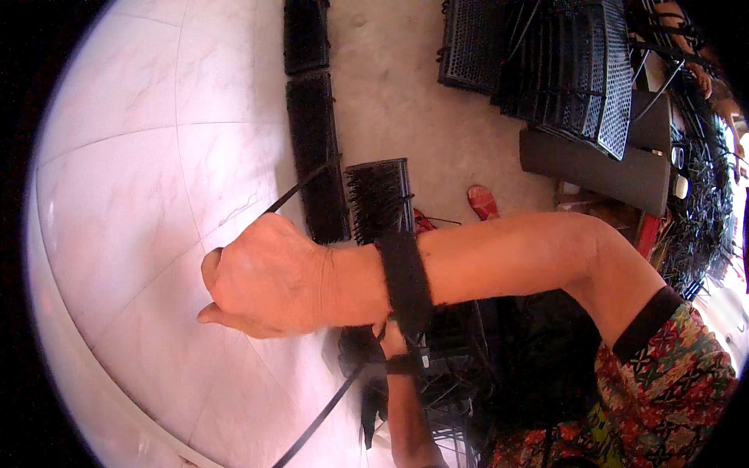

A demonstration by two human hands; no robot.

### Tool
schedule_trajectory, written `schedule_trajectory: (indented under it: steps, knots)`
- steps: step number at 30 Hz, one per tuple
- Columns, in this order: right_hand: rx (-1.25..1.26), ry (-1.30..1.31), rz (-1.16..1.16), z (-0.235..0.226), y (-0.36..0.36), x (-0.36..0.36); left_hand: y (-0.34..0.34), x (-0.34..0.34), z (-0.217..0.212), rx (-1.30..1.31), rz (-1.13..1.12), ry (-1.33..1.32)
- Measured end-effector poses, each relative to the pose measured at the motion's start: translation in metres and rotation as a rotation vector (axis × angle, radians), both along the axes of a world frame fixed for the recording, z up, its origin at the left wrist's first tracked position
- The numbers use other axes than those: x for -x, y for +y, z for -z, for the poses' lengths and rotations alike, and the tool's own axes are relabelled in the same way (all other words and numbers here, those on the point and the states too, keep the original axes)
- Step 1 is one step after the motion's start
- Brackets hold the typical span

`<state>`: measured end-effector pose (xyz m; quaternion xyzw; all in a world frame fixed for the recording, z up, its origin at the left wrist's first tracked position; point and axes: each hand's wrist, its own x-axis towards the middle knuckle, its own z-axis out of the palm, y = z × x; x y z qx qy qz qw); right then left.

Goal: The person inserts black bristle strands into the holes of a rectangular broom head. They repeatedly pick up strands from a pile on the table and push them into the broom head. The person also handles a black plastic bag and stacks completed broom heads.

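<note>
My right hand (pixel 269 277) reaches across the middle from the right, curled into a fist over pale marbled tiles. A thin black strap (pixel 300 187) comes out from behind its knuckles and runs up to a row of black bristly panels (pixel 316 148); the fist appears closed on it. Below the right wrist, my left hand (pixel 394 341) is mostly hidden, so its fingers do not show. Close by it, a second length of dark strap (pixel 320 421) slants down to the lower edge. A shorter black bristly panel (pixel 380 199) stands just beyond my right wrist.
Stacked black mesh panels (pixel 562 70) stand at the far right by a dark grey board (pixel 593 168). A red slipper (pixel 483 202) lies on the beige floor (pixel 398 93). Dark bristly pieces (pixel 706 179) are heaped along the right edge, with part of another person's arm (pixel 694 66) above.
</note>
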<state>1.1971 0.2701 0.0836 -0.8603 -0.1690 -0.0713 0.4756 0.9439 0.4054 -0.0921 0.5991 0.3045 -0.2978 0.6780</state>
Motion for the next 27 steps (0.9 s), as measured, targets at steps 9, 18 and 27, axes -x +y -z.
schedule_trajectory:
  steps: [9, 18, 27]
  knots:
    - [0.108, 0.098, 0.09, -0.007, -0.033, 0.028, 0.038, 0.007, 0.003, 0.002, -0.004, 0.119]
    - [0.07, 0.02, 0.118, -0.008, -0.078, 0.066, 0.058, 0.011, -0.005, -0.14, -0.17, 0.187]
    - [0.104, 0.079, 0.094, -0.009, -0.108, 0.085, 0.094, 0.019, 0.011, -0.089, -0.169, 0.16]
